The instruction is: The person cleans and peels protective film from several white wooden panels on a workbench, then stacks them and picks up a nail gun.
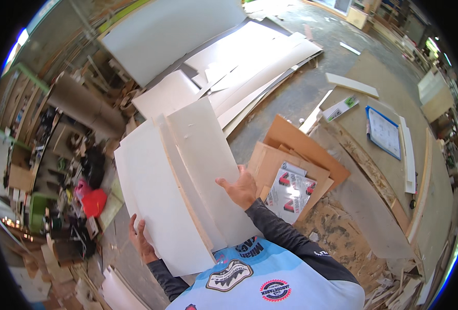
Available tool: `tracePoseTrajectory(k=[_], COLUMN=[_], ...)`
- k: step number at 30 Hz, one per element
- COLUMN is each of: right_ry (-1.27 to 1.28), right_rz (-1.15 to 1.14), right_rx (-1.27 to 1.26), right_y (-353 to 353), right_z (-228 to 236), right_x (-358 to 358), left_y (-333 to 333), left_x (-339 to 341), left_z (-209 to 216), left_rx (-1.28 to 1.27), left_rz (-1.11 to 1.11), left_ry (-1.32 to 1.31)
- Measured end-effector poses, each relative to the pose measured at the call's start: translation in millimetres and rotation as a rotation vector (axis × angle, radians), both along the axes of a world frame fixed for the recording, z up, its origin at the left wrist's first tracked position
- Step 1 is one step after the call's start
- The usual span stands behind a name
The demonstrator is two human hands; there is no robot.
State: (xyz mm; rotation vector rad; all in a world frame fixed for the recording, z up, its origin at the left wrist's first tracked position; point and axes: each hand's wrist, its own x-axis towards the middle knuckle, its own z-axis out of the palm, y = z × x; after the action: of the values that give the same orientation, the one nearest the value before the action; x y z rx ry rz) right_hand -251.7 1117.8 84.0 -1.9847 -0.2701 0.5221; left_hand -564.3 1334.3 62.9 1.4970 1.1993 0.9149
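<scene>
Several white boards are in front of my body, their lower ends against my shirt. The wide left board (pixel 151 191) shows a raw wood-coloured edge along its right side. Beside it lies a narrower white board (pixel 203 150), with a strip of another pale board between the two. My right hand (pixel 241 190) grips the right edge of the narrower board, thumb on top and its other fingers partly hidden beneath. At the lower left edge of the wide board, my left hand (pixel 142 240) holds on with its fingers curled along the side.
Brown panels (pixel 280 139) and a printed wrapped sheet (pixel 291 191) lie to my right. Beyond them stands a worktable (pixel 373 170) with a blue clipboard (pixel 383 132). Large white sheets (pixel 255 67) are stacked ahead. A cardboard roll (pixel 87 106) and cluttered shelves line the left. Offcuts litter the floor.
</scene>
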Motion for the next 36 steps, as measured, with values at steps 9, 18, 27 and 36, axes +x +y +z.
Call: tracePoseTrajectory(k=[9,18,27,36], right_ry=[-0.027,-0.011,-0.036,-0.08], right_rz=[-0.184,-0.346,-0.67,-0.947], right_rx=[-0.046,-0.042,0.117,0.027], right_y=[73,171,177,108], right_z=[4,-40,-19,-51], right_x=[148,352,534,748], left_y=[121,264,292,230], left_x=[200,439,734,1038], left_z=[8,-39,34,16], left_rx=[0.044,-0.032,-0.125,-0.072], left_rz=[-0.152,-0.298,-0.646,-0.887], left_ry=[0.055,-0.092,-0.143,-0.092])
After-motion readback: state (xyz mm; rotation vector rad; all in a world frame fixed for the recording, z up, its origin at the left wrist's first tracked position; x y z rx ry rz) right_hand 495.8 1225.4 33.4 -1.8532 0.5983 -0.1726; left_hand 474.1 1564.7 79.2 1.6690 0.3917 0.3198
